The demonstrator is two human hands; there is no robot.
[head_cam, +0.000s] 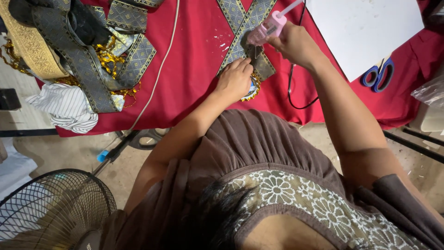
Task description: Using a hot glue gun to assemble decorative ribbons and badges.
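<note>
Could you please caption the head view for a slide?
Right hand aims a pink glue gun at crossed brocade ribbons pressed down by the left hand.

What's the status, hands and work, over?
Right hand grips pink glue gun, nozzle down on crossed brocade ribbons. Left hand presses ribbons flat on red cloth. Black cord beside them, nothing blocking.

glue gun nozzle [253, 41]: blurred | fan [51, 208]: cut off | ribbon ends: off-frame

Head camera looks steeply down, close above the red table [194, 69].
</note>
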